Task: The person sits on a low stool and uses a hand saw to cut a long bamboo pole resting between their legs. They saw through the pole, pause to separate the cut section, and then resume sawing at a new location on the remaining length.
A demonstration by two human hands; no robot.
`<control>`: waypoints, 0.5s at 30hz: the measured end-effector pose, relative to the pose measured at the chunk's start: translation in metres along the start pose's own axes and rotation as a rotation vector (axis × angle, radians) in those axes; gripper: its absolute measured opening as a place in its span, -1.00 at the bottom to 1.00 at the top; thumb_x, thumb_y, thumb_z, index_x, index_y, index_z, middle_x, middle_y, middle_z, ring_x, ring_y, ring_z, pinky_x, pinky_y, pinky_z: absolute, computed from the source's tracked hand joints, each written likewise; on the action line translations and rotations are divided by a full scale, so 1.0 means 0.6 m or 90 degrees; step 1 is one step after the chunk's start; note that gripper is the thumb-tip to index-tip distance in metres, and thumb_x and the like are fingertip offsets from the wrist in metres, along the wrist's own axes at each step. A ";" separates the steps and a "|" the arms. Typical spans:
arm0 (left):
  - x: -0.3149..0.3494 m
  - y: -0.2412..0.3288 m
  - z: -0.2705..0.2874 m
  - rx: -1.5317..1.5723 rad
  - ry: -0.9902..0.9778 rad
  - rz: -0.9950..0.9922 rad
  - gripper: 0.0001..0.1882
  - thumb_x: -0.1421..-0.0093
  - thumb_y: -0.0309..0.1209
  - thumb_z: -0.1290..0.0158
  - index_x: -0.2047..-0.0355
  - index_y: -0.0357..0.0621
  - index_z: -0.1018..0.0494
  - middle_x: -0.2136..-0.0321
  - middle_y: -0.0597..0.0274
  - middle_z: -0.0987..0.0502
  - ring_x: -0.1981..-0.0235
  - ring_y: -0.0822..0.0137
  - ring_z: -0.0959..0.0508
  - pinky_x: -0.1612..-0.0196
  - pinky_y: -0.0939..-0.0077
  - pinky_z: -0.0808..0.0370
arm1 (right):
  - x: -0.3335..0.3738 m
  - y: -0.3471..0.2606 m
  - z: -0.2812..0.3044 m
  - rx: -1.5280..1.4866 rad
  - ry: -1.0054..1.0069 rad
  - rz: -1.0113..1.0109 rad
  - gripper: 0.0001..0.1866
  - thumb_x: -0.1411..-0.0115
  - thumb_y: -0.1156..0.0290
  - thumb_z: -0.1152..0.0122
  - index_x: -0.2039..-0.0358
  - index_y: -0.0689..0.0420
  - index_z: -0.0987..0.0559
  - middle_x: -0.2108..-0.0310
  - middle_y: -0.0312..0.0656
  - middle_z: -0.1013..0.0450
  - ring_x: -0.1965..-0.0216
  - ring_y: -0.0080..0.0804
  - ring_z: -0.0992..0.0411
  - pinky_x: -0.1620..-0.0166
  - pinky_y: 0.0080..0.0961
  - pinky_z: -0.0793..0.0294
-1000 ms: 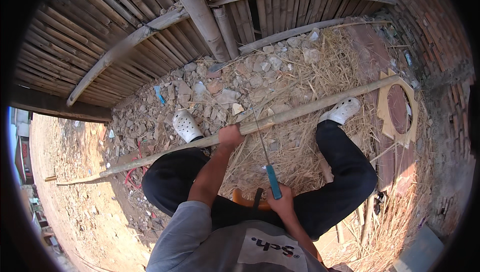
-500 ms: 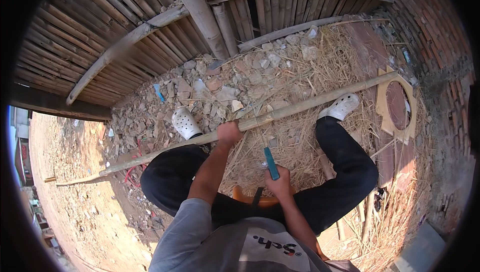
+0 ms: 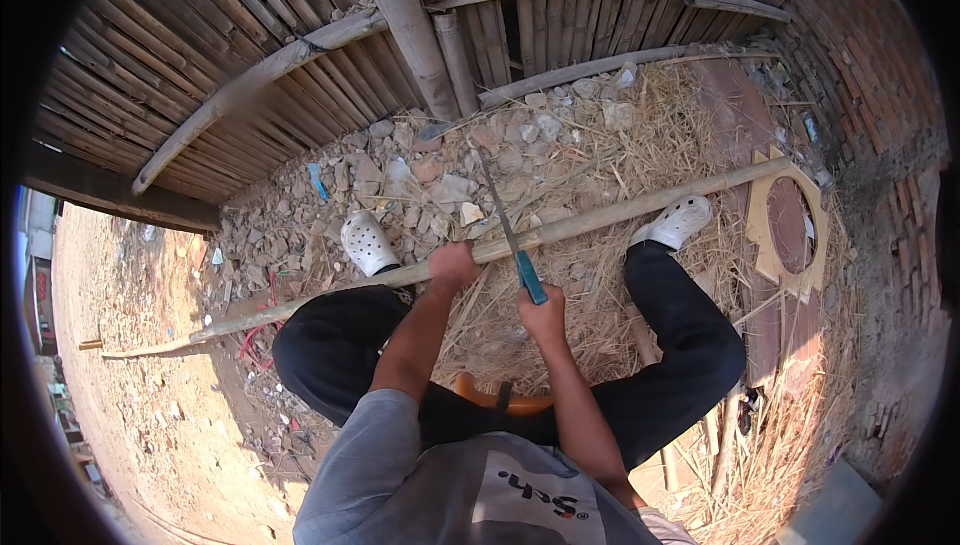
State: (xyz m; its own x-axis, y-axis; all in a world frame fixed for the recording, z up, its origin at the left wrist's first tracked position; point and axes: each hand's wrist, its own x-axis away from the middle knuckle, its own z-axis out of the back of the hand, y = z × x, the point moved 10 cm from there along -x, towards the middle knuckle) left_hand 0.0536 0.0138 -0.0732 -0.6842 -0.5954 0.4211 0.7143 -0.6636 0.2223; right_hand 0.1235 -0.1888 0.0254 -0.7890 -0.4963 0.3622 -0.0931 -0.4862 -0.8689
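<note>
A long, thin wooden pole (image 3: 640,207) crosses in front of me, sloping from the lower left up to the right. My left hand (image 3: 454,265) is closed round it near the middle. In my right hand (image 3: 542,315) is the teal handle of a hand saw (image 3: 530,277). Its narrow blade reaches away from me across the pole, just right of my left hand. Whether the teeth have cut into the wood cannot be made out. The pole passes over my left leg, and its right end lies over a tan board with a round hole (image 3: 762,235).
Stones and rubble (image 3: 365,180) cover the ground ahead, with dry straw (image 3: 650,115) to the right. A bamboo wall (image 3: 570,30) stands at the far side and a brick wall (image 3: 870,95) on the right. An orange seat (image 3: 527,405) shows beneath me. Red string (image 3: 250,343) lies left.
My right hand has pushed the saw away from me and slightly left, so more blade shows beyond the pole. My left hand keeps its hold on the pole.
</note>
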 end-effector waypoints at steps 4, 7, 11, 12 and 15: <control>-0.022 -0.004 0.007 -0.005 -0.022 0.017 -0.60 0.10 -0.19 -0.13 0.20 0.01 -0.59 0.30 0.08 -0.64 0.24 0.07 -0.64 0.16 0.21 -0.57 | 0.120 0.000 0.041 0.076 -0.030 0.108 -0.83 -0.05 0.45 -0.16 0.60 0.26 -0.49 0.71 0.01 -0.38 0.64 -0.21 -0.47 0.47 -0.30 -0.40; -0.004 -0.009 0.016 -0.005 -0.005 0.015 -0.61 0.09 -0.19 -0.12 0.22 0.00 -0.59 0.31 0.08 -0.64 0.25 0.08 -0.64 0.16 0.21 -0.57 | 0.216 -0.016 0.090 0.058 -0.021 0.091 -0.83 -0.05 0.45 -0.18 0.59 0.27 -0.49 0.73 -0.04 -0.37 0.65 -0.35 -0.46 0.49 -0.34 -0.39; -0.007 0.005 -0.002 0.008 0.001 0.009 -0.61 0.10 -0.20 -0.12 0.23 -0.01 -0.59 0.32 0.07 -0.64 0.27 0.07 -0.64 0.19 0.21 -0.57 | 0.096 0.017 0.043 0.013 -0.021 0.044 -0.82 -0.06 0.46 -0.17 0.60 0.28 -0.47 0.76 -0.09 -0.34 0.69 -0.53 -0.33 0.54 -0.42 -0.32; -0.005 0.009 -0.002 0.010 -0.008 0.007 -0.61 0.10 -0.21 -0.12 0.23 -0.02 -0.59 0.32 0.06 -0.64 0.28 0.07 -0.64 0.19 0.21 -0.58 | 0.040 0.018 0.024 -0.015 0.001 0.016 -0.81 -0.06 0.45 -0.18 0.60 0.28 -0.46 0.76 -0.10 -0.34 0.70 -0.51 -0.31 0.54 -0.42 -0.31; -0.022 -0.015 -0.004 -0.007 -0.004 -0.013 -0.60 0.10 -0.21 -0.11 0.20 0.01 -0.58 0.31 0.07 -0.63 0.27 0.07 -0.64 0.19 0.21 -0.58 | 0.046 -0.015 0.000 0.059 -0.038 0.054 -0.81 -0.05 0.45 -0.20 0.60 0.28 -0.48 0.76 -0.10 -0.35 0.70 -0.40 -0.34 0.52 -0.39 -0.34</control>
State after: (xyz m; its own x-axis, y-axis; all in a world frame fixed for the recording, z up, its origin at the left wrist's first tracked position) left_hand 0.0559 0.0264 -0.0829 -0.6975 -0.5795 0.4215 0.6988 -0.6803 0.2210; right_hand 0.1025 -0.1979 0.0432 -0.7536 -0.5792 0.3108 0.0306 -0.5033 -0.8636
